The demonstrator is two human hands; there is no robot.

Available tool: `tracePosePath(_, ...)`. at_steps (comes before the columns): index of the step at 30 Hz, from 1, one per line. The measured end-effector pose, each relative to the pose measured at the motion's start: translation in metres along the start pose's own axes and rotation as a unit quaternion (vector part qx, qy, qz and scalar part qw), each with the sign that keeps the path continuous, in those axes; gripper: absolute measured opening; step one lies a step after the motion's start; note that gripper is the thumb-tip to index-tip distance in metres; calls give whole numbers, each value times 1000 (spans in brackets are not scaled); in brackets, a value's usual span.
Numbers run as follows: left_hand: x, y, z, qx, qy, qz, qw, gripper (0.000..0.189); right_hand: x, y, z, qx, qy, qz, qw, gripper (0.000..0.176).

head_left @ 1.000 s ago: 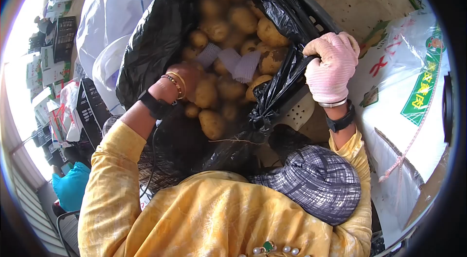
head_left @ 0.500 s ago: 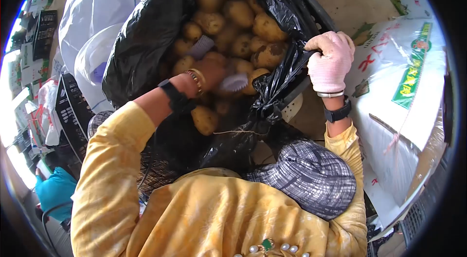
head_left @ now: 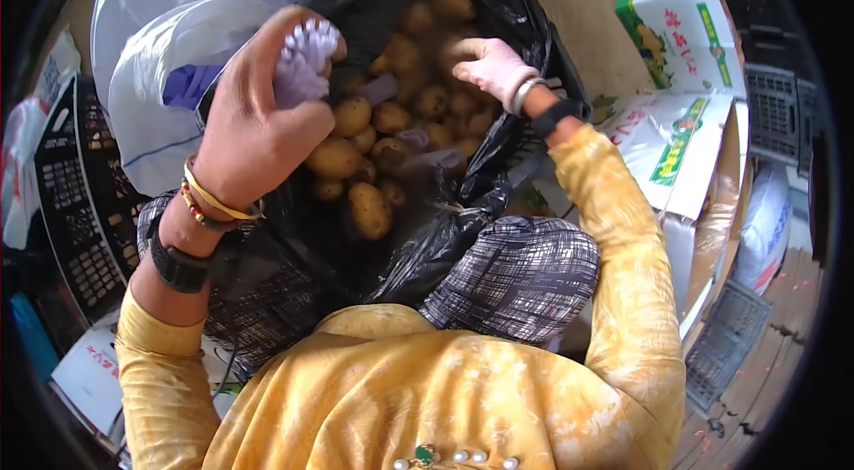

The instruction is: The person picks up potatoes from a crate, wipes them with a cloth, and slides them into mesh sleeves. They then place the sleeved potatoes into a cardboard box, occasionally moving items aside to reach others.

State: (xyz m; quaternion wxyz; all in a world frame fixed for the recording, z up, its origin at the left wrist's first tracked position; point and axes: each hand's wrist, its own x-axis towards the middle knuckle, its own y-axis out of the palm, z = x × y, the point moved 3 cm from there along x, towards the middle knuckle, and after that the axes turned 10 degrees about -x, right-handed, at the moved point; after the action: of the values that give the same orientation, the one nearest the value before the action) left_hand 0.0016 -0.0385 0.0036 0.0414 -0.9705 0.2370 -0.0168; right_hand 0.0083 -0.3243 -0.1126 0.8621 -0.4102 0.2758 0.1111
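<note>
My bare left hand [head_left: 262,114] is closed around a crumpled lilac foam net sleeve [head_left: 305,65], raised above the left side of a black plastic bag [head_left: 525,3]. Inside the bag lie several brown potatoes [head_left: 369,210], with more lilac foam sleeves [head_left: 431,160] among them. My right hand [head_left: 494,72], in a pale pink glove, reaches over the bag's right edge toward the far potatoes. Its thumb and forefinger are apart, with nothing visible held between them; the other fingers are partly hidden.
A white sack [head_left: 147,43] with purple material [head_left: 191,85] inside stands at left, near a black crate [head_left: 80,203]. White printed cartons [head_left: 680,34] stand at right, with a grey crate [head_left: 725,345] beyond. My knees, in patterned trousers [head_left: 516,279], flank the bag.
My left hand has risen from the potatoes toward the upper left, now holding a foam sleeve. My right hand has let go of the bag's edge and moved left over the potatoes.
</note>
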Motion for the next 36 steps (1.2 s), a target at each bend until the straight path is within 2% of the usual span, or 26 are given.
tracePosePath(1, 3, -11, -9, 42, 34, -33, 998, 24, 27, 8, -8, -65, 66, 3, 996, 35)
tracePosePath(4, 6, -19, -34, -34, -11, -65, 997, 18, 105, 48, -66, -326, -156, 30, 932, 35)
tracePosePath(5, 6, -24, -35, -87, -34, -71, 993, 19, 103, 57, -57, -315, -96, 53, 943, 31)
tracePosePath(7, 6, -33, -35, -67, -6, -45, 997, 17, 123, 96, -62, -606, -217, 205, 737, 34)
tracePosePath(11, 7, -47, -28, -44, 36, -6, 998, 15, 141, 136, -64, -660, -162, 212, 703, 35)
tracePosePath(12, 8, -50, -25, -45, 45, 8, 998, 17, 136, 143, -61, -572, -25, 93, 815, 33)
tracePosePath(13, 10, -54, -23, -47, 54, 22, 997, 19, 129, 149, -61, -451, 116, -35, 884, 31)
tracePosePath(15, 9, -57, -21, -24, 62, 18, 998, 30, 124, 140, -63, -301, 252, -161, 905, 30)
tracePosePath(16, 8, -58, -19, -12, 72, 24, 997, 36, 131, 134, -56, -421, 67, -29, 904, 31)
tracePosePath(17, 8, -59, -17, 0, 82, 30, 996, 42, 129, 136, -53, -512, -118, 107, 844, 34)
tracePosePath(18, 6, -59, -18, 13, 69, 27, 997, 37, 135, 134, -63, -511, -116, 111, 845, 34)
tracePosePath(20, 9, -60, -21, 27, 24, 27, 999, 20, 154, 144, -99, -326, -116, 180, 921, 33)
tracePosePath(21, 10, -58, -21, 26, 26, 29, 999, 20, 163, 155, -121, -327, -114, 178, 921, 33)
tracePosePath(22, 10, -56, -20, 25, 39, 3, 999, 16, 174, 166, -144, -116, -84, 173, 974, 25)
tracePosePath(23, 9, -55, -20, 23, 50, -22, 998, 12, 179, 169, -155, 101, -50, 160, 981, 18)
tracePosePath(24, 9, -53, -19, 24, 54, -18, 998, 12, 173, 160, -143, 102, -50, 156, 981, 18)
tracePosePath(25, 8, -53, -20, 24, 56, -22, 998, 12, 160, 146, -120, -51, -101, 152, 982, 18)
tracePosePath(27, 6, -58, -26, 28, 75, -34, 996, 13, 147, 131, -90, -214, -157, 131, 955, 18)
tracePosePath(28, 4, -60, -29, 29, 70, -26, 997, 12, 139, 127, -87, -48, -39, 113, 992, 19)
tracePosePath(29, 3, -62, -29, 32, 64, -19, 997, 12, 133, 127, -85, 123, 77, 93, 985, 20)
tracePosePath(30, 2, -65, -31, 36, 104, -11, 994, 11, 128, 131, -87, 288, 190, 74, 935, 21)
tracePosePath(31, 0, -69, -29, 31, 98, -19, 995, 11, 118, 136, -93, 436, 307, 58, 844, 22)
tracePosePath(33, -1, -68, -28, -3, 103, -23, 994, 12, 107, 128, -99, 507, 267, 132, 809, 39)
tracePosePath(34, 1, -67, -28, -14, 100, -24, 995, 13, 107, 124, -93, 505, 274, 129, 808, 39)
tracePosePath(35, 2, -65, -28, -25, 96, -24, 995, 13, 118, 116, -82, 296, 192, 47, 934, 51)
tracePosePath(36, 4, -62, -25, -25, 102, -22, 994, 14, 124, 106, -65, 68, 97, -38, 992, 63)
